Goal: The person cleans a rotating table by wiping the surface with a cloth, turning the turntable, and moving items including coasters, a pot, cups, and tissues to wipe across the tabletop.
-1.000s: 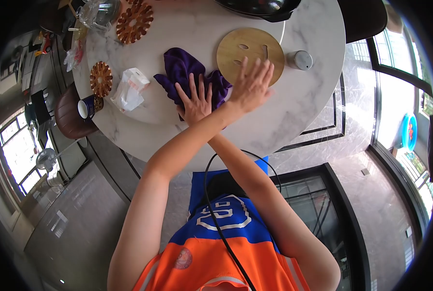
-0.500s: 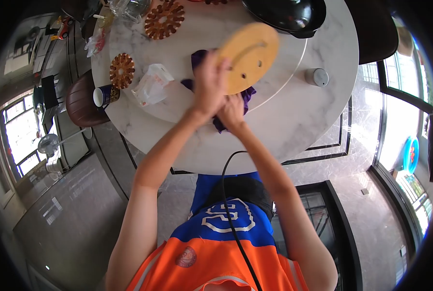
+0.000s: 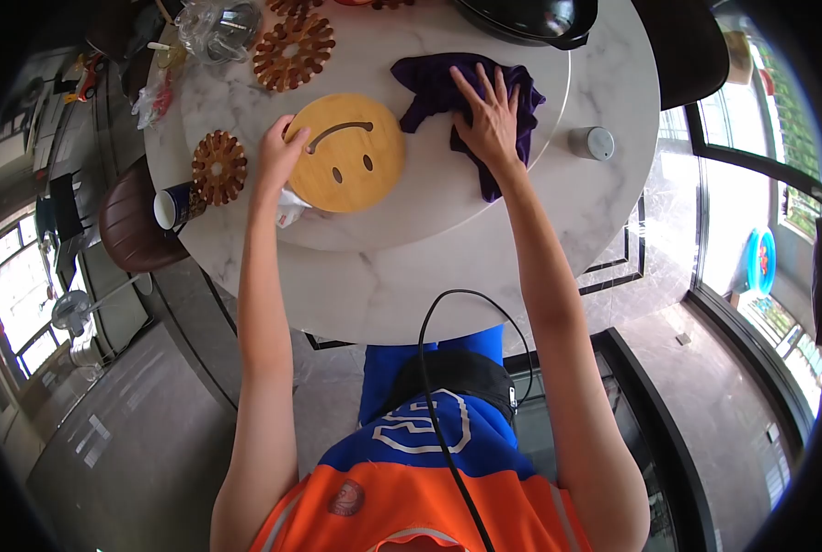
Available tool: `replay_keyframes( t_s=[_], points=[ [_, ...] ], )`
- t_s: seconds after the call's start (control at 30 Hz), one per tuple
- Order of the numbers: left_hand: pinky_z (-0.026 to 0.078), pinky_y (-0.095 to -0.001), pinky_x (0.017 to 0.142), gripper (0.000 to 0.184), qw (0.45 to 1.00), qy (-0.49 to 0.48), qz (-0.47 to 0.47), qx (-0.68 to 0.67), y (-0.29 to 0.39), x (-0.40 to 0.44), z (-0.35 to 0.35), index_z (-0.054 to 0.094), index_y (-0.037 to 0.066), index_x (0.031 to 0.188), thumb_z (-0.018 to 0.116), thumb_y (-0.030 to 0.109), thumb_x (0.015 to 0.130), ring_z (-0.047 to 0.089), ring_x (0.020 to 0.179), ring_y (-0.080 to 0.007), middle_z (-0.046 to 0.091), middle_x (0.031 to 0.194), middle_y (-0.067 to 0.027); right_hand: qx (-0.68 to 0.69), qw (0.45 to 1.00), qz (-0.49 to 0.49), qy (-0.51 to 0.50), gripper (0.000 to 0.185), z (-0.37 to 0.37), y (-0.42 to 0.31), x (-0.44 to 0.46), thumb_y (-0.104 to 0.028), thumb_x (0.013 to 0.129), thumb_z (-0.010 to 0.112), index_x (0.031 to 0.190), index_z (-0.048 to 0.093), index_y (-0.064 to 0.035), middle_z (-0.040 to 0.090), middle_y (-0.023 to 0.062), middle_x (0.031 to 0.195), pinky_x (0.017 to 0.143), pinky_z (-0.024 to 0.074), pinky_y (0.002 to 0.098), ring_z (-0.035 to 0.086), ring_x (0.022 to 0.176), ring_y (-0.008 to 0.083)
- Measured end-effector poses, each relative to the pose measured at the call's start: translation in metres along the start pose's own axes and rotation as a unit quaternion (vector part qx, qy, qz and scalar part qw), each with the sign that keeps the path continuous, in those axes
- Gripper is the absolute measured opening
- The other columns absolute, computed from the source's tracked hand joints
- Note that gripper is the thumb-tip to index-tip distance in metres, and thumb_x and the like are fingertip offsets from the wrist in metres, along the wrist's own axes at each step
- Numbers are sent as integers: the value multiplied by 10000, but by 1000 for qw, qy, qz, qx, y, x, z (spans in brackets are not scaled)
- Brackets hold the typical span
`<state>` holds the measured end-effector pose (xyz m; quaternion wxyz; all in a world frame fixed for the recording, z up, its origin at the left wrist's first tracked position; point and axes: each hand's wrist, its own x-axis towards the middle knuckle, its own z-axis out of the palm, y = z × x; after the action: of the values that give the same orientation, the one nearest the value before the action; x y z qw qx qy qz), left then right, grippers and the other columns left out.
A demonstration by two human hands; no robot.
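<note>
Purple cloth (image 3: 429, 85) lies under the wide-spread right hand (image 3: 494, 127); the left hand (image 3: 279, 155) grips a wooden disc (image 3: 348, 155), apparently raised.

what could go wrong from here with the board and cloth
The left hand grips the wooden board only by its edge, so it might tip or slip. The white bag, partly hidden by the board, could get squashed or dragged. The right hand, sweeping the purple cloth rightward, might knock the grey cylinder.
</note>
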<state>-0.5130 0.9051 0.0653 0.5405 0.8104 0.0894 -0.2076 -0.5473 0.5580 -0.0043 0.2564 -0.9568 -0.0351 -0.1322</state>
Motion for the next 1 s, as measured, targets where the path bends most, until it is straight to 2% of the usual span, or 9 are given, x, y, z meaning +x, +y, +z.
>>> replay_keyframes(
  t_s=[0.07,0.1,0.17,0.23,0.33,0.57,0.77,0.83,1.0],
  points=[
    [478,-407,960,319,891,110,148,415,8,3,20,614,-9,1172,670,111,882,602,1093,-292,618,1165,-146,-38,998,-15,-37,726,0,-1,-4,-252,820,702,1497,453,-336,383,177,1563,1150,214,685,285,1448,481],
    [478,-407,960,319,891,112,149,414,17,-1,35,614,-9,1172,670,111,882,602,1093,-292,618,1165,-146,-58,997,-25,-52,668,0,0,-5,-286,839,685,1475,486,-329,387,186,1557,1148,212,689,282,1443,491],
    [458,-480,968,375,736,254,352,520,37,-18,81,620,-24,1165,684,67,807,561,1122,-398,590,1138,-184,-50,997,-20,-49,624,-6,-8,-9,-334,852,687,1451,517,-299,394,185,1552,1149,214,686,284,1451,473],
    [435,-483,1018,390,847,135,368,360,28,-32,136,621,-19,1169,687,54,791,537,1157,-402,561,1188,-205,-42,998,-16,-47,591,-8,-9,-7,-382,865,689,1428,549,-269,401,184,1547,1150,216,683,285,1459,455],
    [366,-477,1126,505,845,9,405,349,-13,-67,207,569,-35,1284,694,163,837,461,1290,-393,473,1355,-256,3,996,-75,-58,582,2,0,1,-523,888,666,1352,606,-177,438,167,1522,1173,234,621,340,1462,362],
    [233,-552,1200,725,830,-6,377,411,-34,-83,205,361,-46,1481,609,346,924,250,1471,-448,240,1578,-302,-28,966,-232,-109,491,-4,-3,59,-366,936,640,1418,550,-353,405,120,1557,1205,244,566,329,1470,343],
    [216,-542,1207,759,850,20,338,405,-35,-85,181,327,-88,1490,571,378,944,170,1498,-462,180,1593,-330,-18,999,31,28,442,-35,-20,-6,-269,886,682,1314,636,-169,456,164,1512,1124,293,641,357,1432,410],
    [210,-538,1210,766,843,14,328,426,-40,-88,176,338,-113,1473,522,427,962,142,1510,-449,176,1601,-321,-13,995,100,-15,474,-41,-35,-59,-266,866,693,1321,629,-149,357,203,1568,1128,258,678,247,1478,457],
    [210,-538,1211,775,846,-14,332,417,-37,-97,157,335,-130,1460,562,407,950,153,1503,-462,201,1587,-335,-38,995,87,9,542,-19,-41,-36,-296,858,678,1362,590,-117,335,258,1562,1143,229,675,236,1475,470]
  ],
)
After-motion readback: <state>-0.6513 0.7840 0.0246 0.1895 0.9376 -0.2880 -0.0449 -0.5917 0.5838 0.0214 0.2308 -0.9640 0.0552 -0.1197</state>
